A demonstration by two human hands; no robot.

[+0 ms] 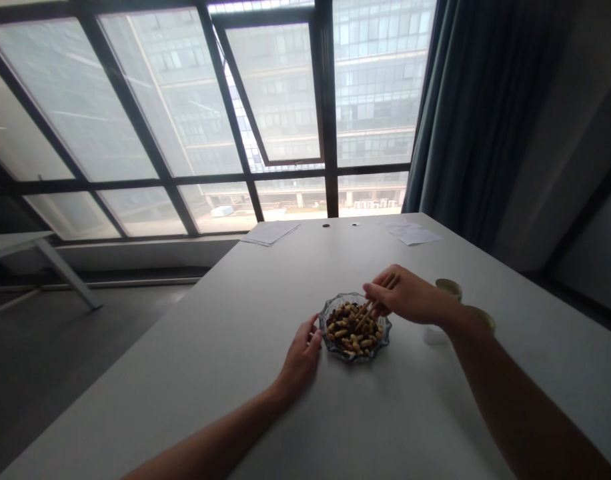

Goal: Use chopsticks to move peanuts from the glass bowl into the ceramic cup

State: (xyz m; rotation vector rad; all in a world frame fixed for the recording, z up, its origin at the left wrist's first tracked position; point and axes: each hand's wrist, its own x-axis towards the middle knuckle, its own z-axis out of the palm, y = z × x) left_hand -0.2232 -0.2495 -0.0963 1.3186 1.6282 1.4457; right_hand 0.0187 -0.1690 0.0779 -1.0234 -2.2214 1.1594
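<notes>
A clear glass bowl (355,359) with a scalloped rim sits on the white table. It holds unshelled peanuts (354,341) mixed with small dark pieces that I cannot make out. My left hand (303,350) is at the bowl's left side, thumb and fingers gripping the rim. Over the bowl's right side, my right hand (403,293) is closed around a pair of wooden chopsticks (368,310). Their tips point down to the left, among the peanuts; whether something is pinched between them is too small to tell.
Two greenish cups (449,287) stand right of the bowl, partly behind my right forearm, beside a small white object (434,335). Paper sheets (270,233) lie at the far left, more papers (413,232) at the far right. Windows and a dark curtain (465,120) are beyond.
</notes>
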